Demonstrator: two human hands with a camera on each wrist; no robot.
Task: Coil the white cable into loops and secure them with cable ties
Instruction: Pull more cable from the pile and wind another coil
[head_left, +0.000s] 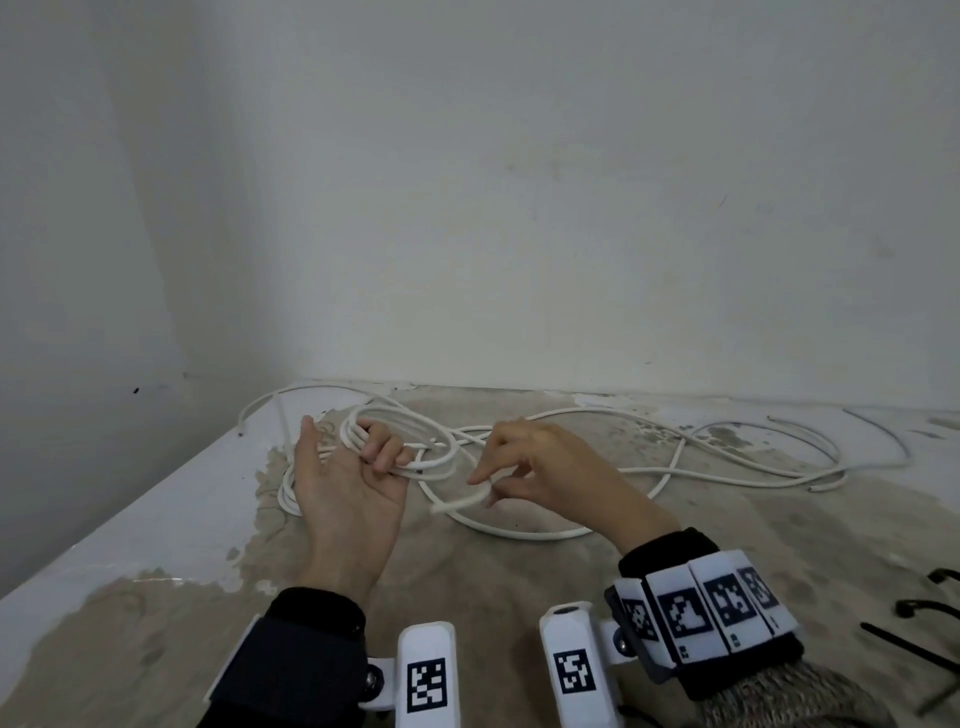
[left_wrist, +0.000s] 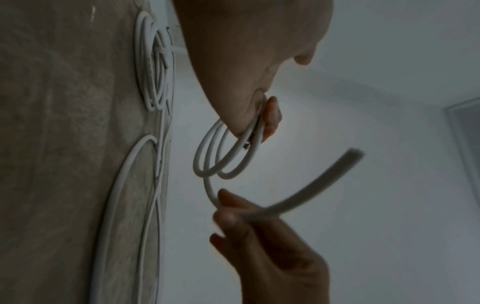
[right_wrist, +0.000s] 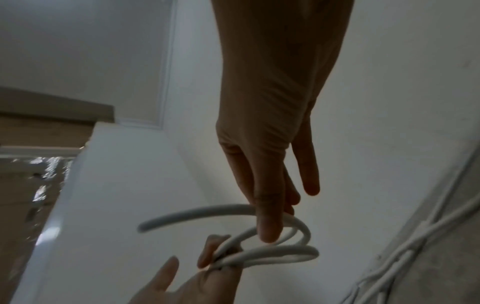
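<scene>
Nearest the head camera, two white wrist mounts (head_left: 427, 675) with black square markers sit at the bottom edge, below the person's dark cuffs. Ahead of them the left hand (head_left: 345, 483) is raised palm-up over the surface (head_left: 156, 613), its fingers (head_left: 384, 452) curled round a small coil of loops (head_left: 415, 452) of the white cable (head_left: 727, 467), thumb standing free. Just right of that coil the right hand (head_left: 540, 467) pinches the cable's free end (head_left: 457, 503) between thumb and forefinger, the remaining fingers loosely bent; the short tail sticks out toward the left hand. In the left wrist view the loops hang from the curled fingers (left_wrist: 272, 115), and the blurred end arcs away from the right hand (left_wrist: 259, 246). Behind and right of the coil, the rest of the cable sprawls in loose curves across the worn, patchy surface toward the wall (head_left: 519, 208). Far right of the coil, near the surface's front edge, lie a few black cable ties (head_left: 904, 642).
</scene>
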